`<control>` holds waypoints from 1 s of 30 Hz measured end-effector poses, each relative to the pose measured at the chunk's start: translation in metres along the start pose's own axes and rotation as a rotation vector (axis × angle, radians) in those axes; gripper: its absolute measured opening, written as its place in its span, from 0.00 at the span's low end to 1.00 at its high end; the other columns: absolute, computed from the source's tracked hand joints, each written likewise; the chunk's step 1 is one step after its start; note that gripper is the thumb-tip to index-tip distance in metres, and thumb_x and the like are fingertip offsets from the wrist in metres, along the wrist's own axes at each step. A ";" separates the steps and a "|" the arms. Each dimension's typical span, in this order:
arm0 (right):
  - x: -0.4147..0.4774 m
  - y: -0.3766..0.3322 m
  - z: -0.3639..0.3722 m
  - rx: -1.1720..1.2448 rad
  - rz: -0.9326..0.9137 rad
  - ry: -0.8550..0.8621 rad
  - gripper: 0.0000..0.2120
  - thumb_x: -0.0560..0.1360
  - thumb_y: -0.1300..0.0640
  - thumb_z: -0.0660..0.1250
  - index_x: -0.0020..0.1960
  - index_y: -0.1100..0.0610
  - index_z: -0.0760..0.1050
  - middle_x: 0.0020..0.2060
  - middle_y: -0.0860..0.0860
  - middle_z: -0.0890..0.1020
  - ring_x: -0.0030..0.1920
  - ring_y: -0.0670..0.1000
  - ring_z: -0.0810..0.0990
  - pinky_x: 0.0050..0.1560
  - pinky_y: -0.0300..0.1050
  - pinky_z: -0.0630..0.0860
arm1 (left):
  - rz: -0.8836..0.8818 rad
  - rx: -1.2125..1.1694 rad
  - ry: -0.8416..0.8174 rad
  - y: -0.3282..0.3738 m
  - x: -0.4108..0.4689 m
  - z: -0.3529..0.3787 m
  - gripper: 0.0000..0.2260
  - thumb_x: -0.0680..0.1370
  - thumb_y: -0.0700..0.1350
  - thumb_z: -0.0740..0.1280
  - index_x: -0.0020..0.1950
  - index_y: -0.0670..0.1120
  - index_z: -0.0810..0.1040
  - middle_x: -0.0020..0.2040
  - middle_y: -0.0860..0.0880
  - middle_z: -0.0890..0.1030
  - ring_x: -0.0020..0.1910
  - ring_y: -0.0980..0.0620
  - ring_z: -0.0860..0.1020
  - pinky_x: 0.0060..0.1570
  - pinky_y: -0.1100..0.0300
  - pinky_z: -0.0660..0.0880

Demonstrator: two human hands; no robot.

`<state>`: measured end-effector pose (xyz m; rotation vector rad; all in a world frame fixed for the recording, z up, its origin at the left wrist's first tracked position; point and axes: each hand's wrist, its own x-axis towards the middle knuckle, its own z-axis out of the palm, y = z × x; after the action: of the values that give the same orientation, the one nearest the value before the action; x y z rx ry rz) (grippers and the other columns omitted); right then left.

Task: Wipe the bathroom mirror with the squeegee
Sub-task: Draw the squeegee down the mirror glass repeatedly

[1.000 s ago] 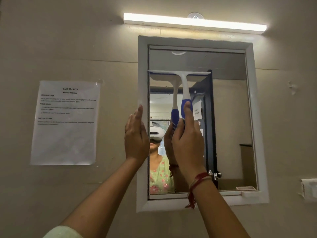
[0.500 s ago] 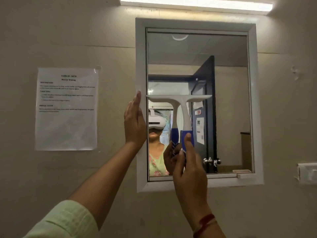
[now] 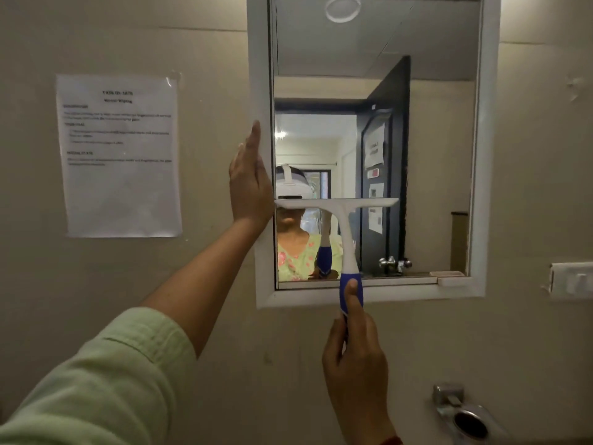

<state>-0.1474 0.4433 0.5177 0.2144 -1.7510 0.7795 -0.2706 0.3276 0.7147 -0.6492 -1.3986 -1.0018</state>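
Observation:
The bathroom mirror (image 3: pixel 433 149) hangs on the beige wall in a white frame (image 3: pixel 260 91). A white squeegee (image 3: pixel 343 220) with a blue grip lies with its blade across the left half of the glass, a little below mid-height. My right hand (image 3: pixel 354 358) is closed around the blue grip below the frame's bottom edge, thumb pressed along it. My left hand (image 3: pixel 248 184) rests flat, fingers up and together, against the left side of the frame. The glass reflects a person with a white headset, a dark door and the squeegee.
A printed paper sheet (image 3: pixel 120 155) is taped to the wall left of the mirror. A white switch plate (image 3: pixel 571 281) sits at the right edge. A metal wall holder with a ring (image 3: pixel 462 415) juts out low right, below the mirror.
The squeegee has slid down the glass from near the top to below mid-height, my right hand following under the frame. The camera view has tilted down. My left hand stays on the frame.

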 end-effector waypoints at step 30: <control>-0.092 0.006 -0.023 -0.102 0.156 -0.143 0.28 0.71 0.59 0.68 0.68 0.53 0.62 0.30 0.49 0.76 0.22 0.45 0.71 0.23 0.33 0.72 | 0.015 0.061 -0.007 0.004 -0.006 -0.002 0.19 0.80 0.35 0.51 0.72 0.39 0.61 0.71 0.43 0.67 0.70 0.44 0.67 0.69 0.46 0.63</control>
<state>-0.1018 0.4397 0.4348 0.0667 -1.9553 0.8003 -0.2656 0.3288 0.7098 -0.6174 -1.4227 -0.9429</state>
